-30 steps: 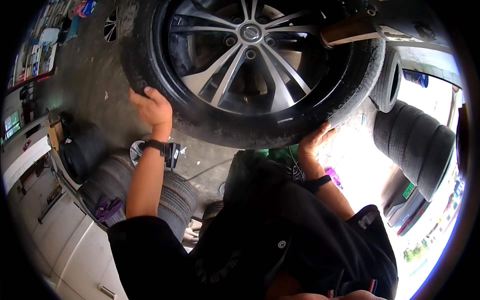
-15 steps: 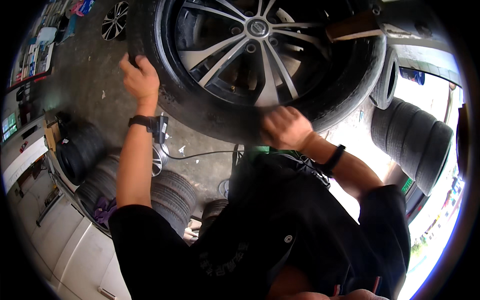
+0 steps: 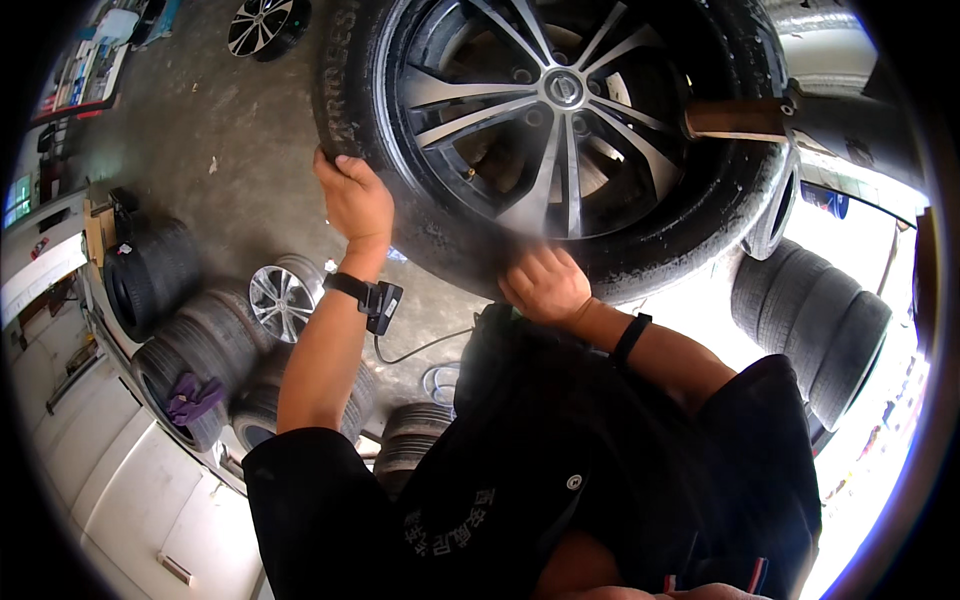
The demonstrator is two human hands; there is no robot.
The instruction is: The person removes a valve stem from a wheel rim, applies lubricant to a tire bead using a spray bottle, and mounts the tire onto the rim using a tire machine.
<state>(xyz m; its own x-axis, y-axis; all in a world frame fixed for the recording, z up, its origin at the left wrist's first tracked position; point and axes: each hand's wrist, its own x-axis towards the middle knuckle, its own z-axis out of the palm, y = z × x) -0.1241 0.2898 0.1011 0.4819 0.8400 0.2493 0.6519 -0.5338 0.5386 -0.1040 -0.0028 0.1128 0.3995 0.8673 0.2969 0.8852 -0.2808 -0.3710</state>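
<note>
A large black tyre on a dark multi-spoke alloy wheel (image 3: 560, 110) fills the upper middle of the view, held up in front of me. My left hand (image 3: 355, 200) grips the tyre's tread at its left side, with a black band and a small device on that wrist. My right hand (image 3: 545, 285) presses on the lower sidewall, close to the rim; it looks slightly blurred. A black band sits on that wrist too. My black shirt fills the lower middle.
Stacked tyres (image 3: 185, 350) and a silver alloy wheel (image 3: 280, 295) lie at lower left beside a white vehicle (image 3: 90, 470). Another tyre stack (image 3: 830, 320) stands at right. A loose wheel (image 3: 260, 25) lies on the grey concrete floor at top left. A cable runs across the floor.
The wheel has shifted right and closer. My right hand slid from the tyre's lower right edge to its lower middle sidewall. My left hand moved up the left tread.
</note>
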